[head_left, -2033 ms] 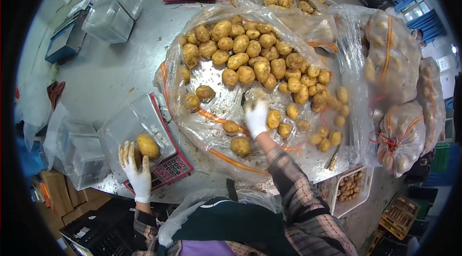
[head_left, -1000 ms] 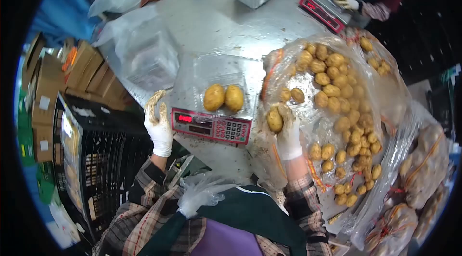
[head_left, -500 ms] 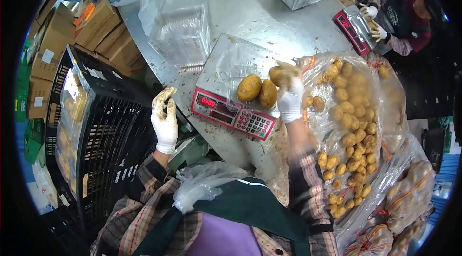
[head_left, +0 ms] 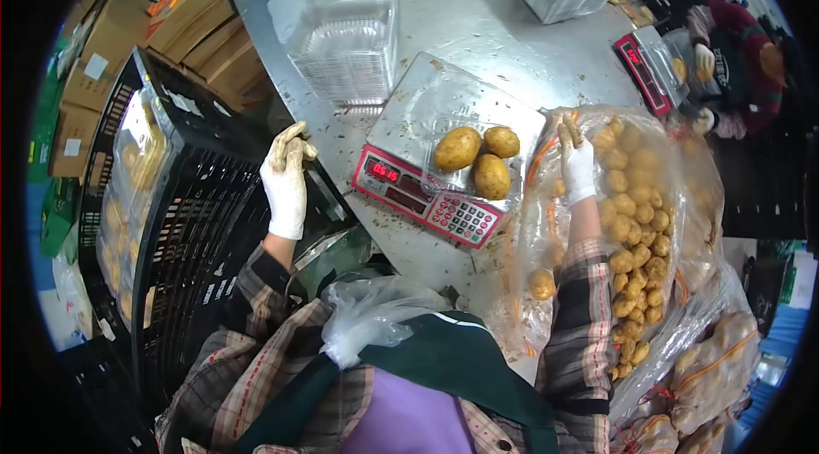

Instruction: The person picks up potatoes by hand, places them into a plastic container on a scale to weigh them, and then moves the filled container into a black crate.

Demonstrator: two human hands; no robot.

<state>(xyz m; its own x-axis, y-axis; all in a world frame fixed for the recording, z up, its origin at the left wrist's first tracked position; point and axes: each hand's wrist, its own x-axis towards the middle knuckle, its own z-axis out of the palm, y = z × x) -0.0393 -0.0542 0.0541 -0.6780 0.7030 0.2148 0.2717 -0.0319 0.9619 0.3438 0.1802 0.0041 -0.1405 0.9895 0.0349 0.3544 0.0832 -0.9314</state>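
Hanging well apart, the two gloved hands flank a scale on the metal table. Between them, closer to the right hand, three potatoes sit close together in a clear plastic container on the scale's plate, and red digits glow on the panel facing the person. The right hand is unclenched and empty, fingers pointing away from the body, over the near edge of an open plastic bag; whether the fingertips touch the plastic, I cannot tell. More potatoes lie heaped in that bag, right of the right forearm. The left hand is raised and empty too, its fingers loosely bent, just right of a black crate; contact with the crate is unclear. Beyond the left hand stands a stack of clear containers. Far past the right hand, a co-worker's gloved hand is near a second scale.
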